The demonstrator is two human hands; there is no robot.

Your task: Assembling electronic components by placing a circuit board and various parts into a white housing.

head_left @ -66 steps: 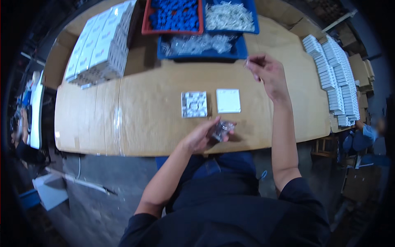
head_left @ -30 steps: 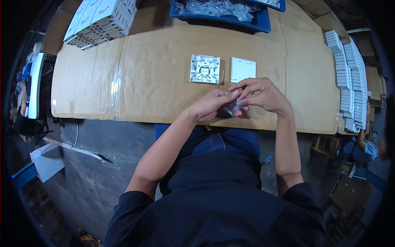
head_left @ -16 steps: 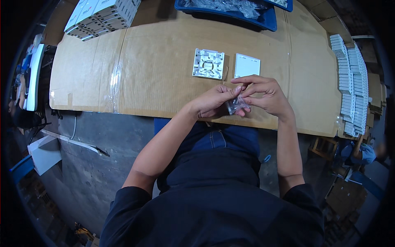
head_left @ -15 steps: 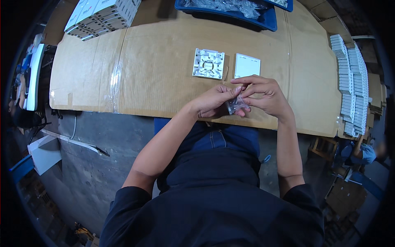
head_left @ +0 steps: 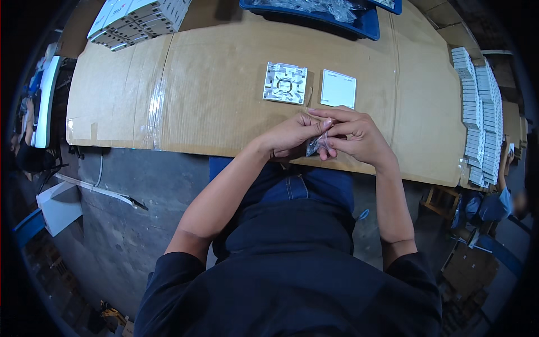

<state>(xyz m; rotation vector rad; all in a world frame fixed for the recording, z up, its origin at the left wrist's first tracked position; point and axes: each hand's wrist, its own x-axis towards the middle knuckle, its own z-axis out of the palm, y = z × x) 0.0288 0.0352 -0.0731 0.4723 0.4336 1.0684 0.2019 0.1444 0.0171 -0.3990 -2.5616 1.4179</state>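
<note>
A small clear plastic bag (head_left: 316, 144) is pinched between my two hands just above the table's near edge. My left hand (head_left: 293, 136) grips it with thumb and fingers, its fingertips showing below the bag. From the other side my right hand (head_left: 359, 136) closes thumb and fingers on the same bag; what lies inside is too small to tell. Beyond the hands, a square white plastic box base (head_left: 285, 83) lies with its inner side up, showing a round ring in its middle. To its right is a flat white square cover (head_left: 338, 88), apart from it.
Cardboard (head_left: 213, 95) covers the table. A blue bin (head_left: 368, 25) of clear plastic bags stands at the far side. White boxes (head_left: 140, 22) are stacked far left, and piles of white plates (head_left: 483, 118) line the right edge. Other people are at both sides.
My right fingers have drawn closer to my left thumb, and less of the bag shows between the hands. The base and cover appear slightly higher in the picture.
</note>
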